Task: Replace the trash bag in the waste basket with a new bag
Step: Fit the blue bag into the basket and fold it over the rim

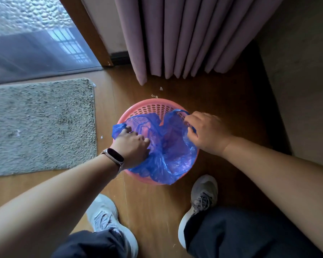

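A round pink waste basket (151, 106) with a perforated wall stands on the wooden floor between my feet and the curtain. A thin blue trash bag (172, 155) lies inside it, its near edge folded over the basket's front rim. My left hand (131, 148), with a dark band on the wrist, grips the bag's left edge at the basket's left rim. My right hand (207, 133) pinches the bag's right handle loop at the right rim. The far rim of the basket is bare, with no bag over it.
A grey shaggy mat (39, 127) lies on the floor to the left. A pink pleated curtain (185, 38) hangs just behind the basket. Small white scraps (161, 88) lie on the floor by the curtain. My two grey shoes (203, 198) stand close in front.
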Demonstrator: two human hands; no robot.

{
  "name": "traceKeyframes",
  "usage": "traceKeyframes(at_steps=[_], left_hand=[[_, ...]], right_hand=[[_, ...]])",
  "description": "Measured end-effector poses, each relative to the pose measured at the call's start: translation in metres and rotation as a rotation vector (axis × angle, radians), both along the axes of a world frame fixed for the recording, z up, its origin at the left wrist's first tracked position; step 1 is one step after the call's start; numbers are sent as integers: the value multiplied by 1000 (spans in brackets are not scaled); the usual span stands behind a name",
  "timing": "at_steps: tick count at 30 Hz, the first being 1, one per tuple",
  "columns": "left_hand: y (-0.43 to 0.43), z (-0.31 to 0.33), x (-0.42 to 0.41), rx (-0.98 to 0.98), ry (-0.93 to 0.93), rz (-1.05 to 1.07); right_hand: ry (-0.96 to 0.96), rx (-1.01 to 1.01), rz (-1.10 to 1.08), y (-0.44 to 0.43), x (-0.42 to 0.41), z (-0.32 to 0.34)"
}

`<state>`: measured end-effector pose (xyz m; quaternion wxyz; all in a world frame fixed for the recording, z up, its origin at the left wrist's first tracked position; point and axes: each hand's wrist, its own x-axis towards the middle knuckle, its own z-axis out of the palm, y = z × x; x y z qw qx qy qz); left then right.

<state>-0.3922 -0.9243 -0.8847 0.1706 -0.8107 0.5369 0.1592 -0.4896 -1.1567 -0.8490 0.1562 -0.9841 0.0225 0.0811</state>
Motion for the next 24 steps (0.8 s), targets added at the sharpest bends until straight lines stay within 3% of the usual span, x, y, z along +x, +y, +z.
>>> traceKeyframes(at_steps=[7, 11, 14, 18, 21, 24], left_hand=[[49, 44, 3, -219, -25, -27], [82, 55, 1, -169, 63, -131], [97, 57, -3, -144, 81, -83], [89, 56, -15, -207, 143, -126], [78, 49, -29, -232, 250, -148], [67, 40, -39, -249, 310, -136]], right_hand=[[164, -89, -20, -6, -11, 32], [311, -191, 19, -1, -19, 46], [285, -238, 62, 5, -22, 53], [108, -145, 327, 22, -22, 56], [184, -103, 554, 36, -28, 45], [303, -137, 646, 39, -31, 32]])
